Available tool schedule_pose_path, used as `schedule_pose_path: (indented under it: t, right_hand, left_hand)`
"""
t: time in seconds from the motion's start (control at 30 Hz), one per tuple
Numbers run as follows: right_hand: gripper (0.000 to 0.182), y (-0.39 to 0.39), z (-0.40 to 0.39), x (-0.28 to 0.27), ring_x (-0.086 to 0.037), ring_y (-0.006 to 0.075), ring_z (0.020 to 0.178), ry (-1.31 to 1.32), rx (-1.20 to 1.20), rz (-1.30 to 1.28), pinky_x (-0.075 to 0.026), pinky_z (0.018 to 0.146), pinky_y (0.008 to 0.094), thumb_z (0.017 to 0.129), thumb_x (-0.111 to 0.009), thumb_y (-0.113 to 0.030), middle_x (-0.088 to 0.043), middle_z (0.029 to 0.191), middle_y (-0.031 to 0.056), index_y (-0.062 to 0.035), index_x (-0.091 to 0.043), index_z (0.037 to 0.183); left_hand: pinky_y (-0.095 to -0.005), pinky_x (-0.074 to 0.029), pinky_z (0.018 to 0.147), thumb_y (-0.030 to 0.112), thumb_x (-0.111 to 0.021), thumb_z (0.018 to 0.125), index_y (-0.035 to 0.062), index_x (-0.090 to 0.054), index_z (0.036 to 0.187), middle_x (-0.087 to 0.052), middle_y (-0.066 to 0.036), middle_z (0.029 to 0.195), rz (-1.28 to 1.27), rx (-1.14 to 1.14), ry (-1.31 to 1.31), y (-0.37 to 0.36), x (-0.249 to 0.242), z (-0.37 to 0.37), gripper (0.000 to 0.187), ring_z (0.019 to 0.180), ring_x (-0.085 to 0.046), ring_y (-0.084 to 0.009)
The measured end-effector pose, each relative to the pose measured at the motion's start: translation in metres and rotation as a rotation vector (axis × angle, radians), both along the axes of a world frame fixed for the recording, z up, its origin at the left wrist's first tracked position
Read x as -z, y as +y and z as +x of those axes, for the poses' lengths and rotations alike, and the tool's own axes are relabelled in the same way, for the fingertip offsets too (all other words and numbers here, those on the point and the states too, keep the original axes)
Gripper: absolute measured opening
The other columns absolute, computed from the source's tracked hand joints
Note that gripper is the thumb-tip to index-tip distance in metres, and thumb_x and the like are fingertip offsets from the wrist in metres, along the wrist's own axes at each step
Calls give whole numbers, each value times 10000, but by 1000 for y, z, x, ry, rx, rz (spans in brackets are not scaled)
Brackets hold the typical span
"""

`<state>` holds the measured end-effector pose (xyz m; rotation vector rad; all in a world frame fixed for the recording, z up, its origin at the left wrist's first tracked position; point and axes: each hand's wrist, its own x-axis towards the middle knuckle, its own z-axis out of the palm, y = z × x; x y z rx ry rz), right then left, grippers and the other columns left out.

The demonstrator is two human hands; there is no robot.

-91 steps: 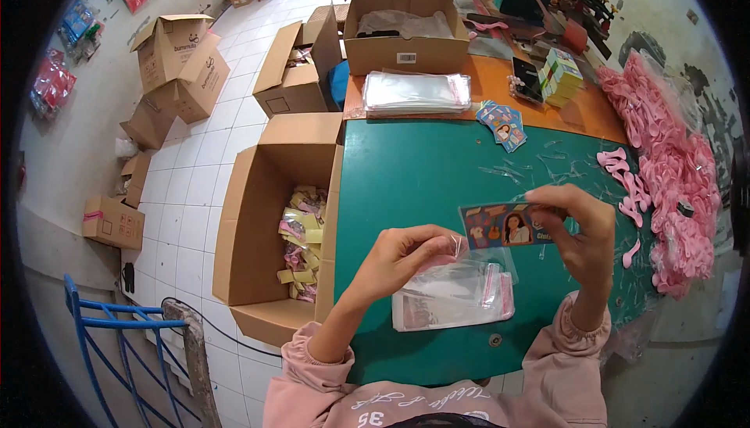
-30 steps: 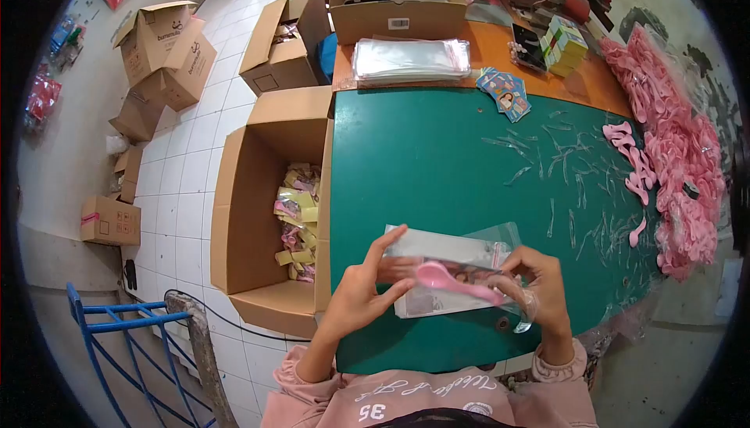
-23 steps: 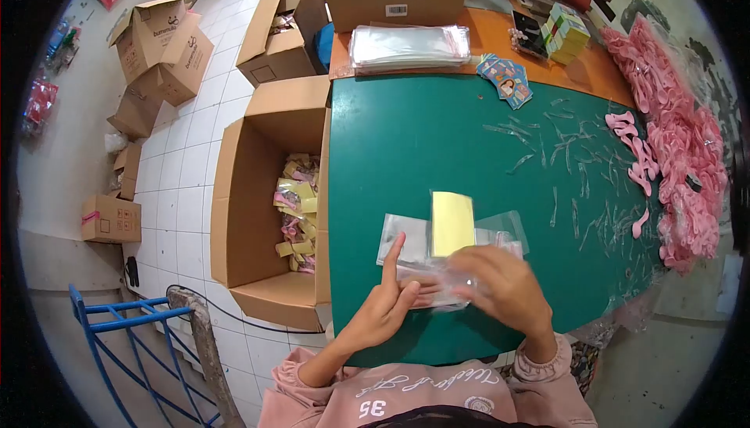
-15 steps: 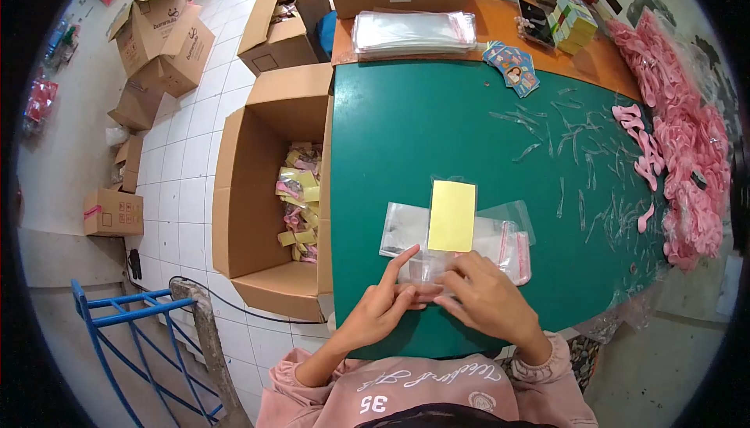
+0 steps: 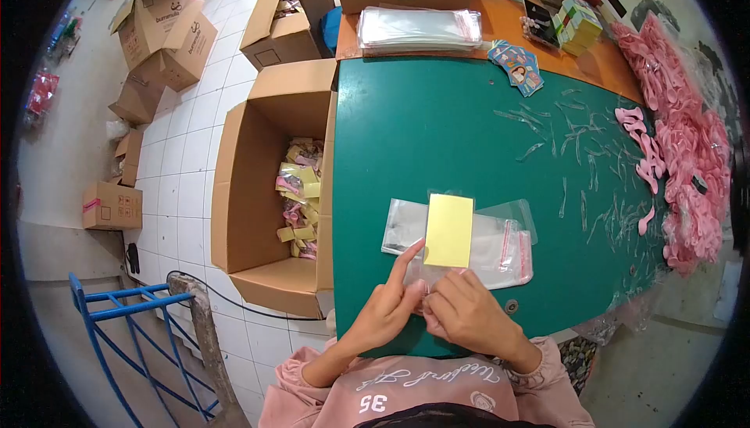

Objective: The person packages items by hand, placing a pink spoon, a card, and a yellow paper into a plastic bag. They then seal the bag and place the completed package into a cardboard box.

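Observation:
A plain yellow card (image 5: 449, 230) lies in a clear plastic bag (image 5: 432, 273) near the front of the green table. My left hand (image 5: 389, 303) has its index finger stretched along the card's left edge, while its thumb and other fingers close on the bag's lower end. Close beside it, my right hand (image 5: 466, 311) has curled fingers pinching the same end of the bag. The exact grip is partly hidden by the fingers. Under the card, several flat clear bags (image 5: 500, 252) with pinkish adhesive strips lie in a loose stack.
An open carton (image 5: 269, 186) holding packed yellow-card bags stands left of the green table (image 5: 422, 131). Clear strips (image 5: 590, 186) and pink pieces (image 5: 647, 158) lie on the right, beside a pink heap (image 5: 691, 170). Printed cards (image 5: 516, 67) and a bag stack (image 5: 419, 31) lie at the back.
The yellow card and its bag have slid slightly toward me. My right hand has moved left and lower, its fingers now closed near the left hand's thumb.

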<state>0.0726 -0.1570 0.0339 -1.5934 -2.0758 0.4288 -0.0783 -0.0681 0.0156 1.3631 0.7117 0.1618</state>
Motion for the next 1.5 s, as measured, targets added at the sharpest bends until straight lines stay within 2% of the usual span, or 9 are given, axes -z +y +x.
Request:
schedule_pose_path:
  t: [0.1,0.3,0.4,0.57,0.63,0.7,0.9,1.1,1.5]
  right_hand:
    - [147,-4,2,0,-512,254,788,150,-135,-140,-427,761,370,747,-619,-122,-477,799,95,-33,-522,811]
    - [128,-19,100,-21,-529,199,743,719,-394,-428,-443,687,316,822,-642,-128,-526,810,62,-49,-542,823]
    - [138,-42,197,-27,-558,230,710,544,479,-320,-464,660,347,829,-597,-140,-559,822,112,-36,-550,906]
    - [344,-62,180,-13,-517,371,991,-381,1087,-198,-429,838,419,768,-553,-9,-504,1062,210,3,-483,1105]
    - [400,-44,122,-16,-508,389,1003,-270,646,-108,-420,838,459,734,-617,-101,-504,1077,213,-27,-504,1111]
    - [570,-38,40,13,-545,309,880,220,383,-75,-487,723,371,570,-773,4,-448,1071,151,-89,-516,1070]
    - [322,-38,17,38,-563,246,809,187,332,76,-494,681,321,634,-740,-3,-497,953,110,-67,-607,921]
    - [196,-37,22,29,-576,200,776,357,290,36,-502,673,297,688,-734,-31,-504,932,89,-40,-637,858]
    - [101,-43,4,19,-614,137,791,892,674,-287,-528,651,240,789,-680,-30,-553,928,103,3,-599,839]
  left_hand:
    - [-244,-435,564,48,-460,924,84,-181,1444,-627,-70,740,262,-74,70,-8,5,5,592,658,-585,-97]
    - [-264,-503,606,36,-455,923,52,-343,1351,-666,-109,762,120,-135,-54,-8,19,1,442,748,-682,-186]
    - [-249,-524,678,27,-439,932,18,-453,1258,-672,-129,890,-28,-106,-169,-12,22,2,327,865,-676,-184]
    - [-252,-513,820,2,-390,945,-11,-532,1180,-631,-144,1066,-79,-55,-105,-8,13,0,275,997,-628,-178]
    - [-267,-507,846,-1,-376,949,-24,-531,1183,-609,-136,1115,-138,-50,-93,-10,12,-1,282,1032,-609,-185]
    - [-289,-504,857,-3,-367,953,-44,-519,1196,-579,-125,1168,-254,-58,-121,-11,8,0,289,1064,-588,-202]
    - [-287,-499,865,0,-368,954,-62,-530,1177,-600,-129,1133,-94,92,-33,-5,9,-19,282,996,-611,-179]
    - [-279,-530,741,3,-585,841,-3,-596,1037,-643,-95,957,355,50,3,-4,1,-16,196,863,-634,-182]
    - [-234,-535,636,33,-711,756,0,-624,853,-618,-68,900,319,-86,45,-22,0,-12,134,792,-610,-128]
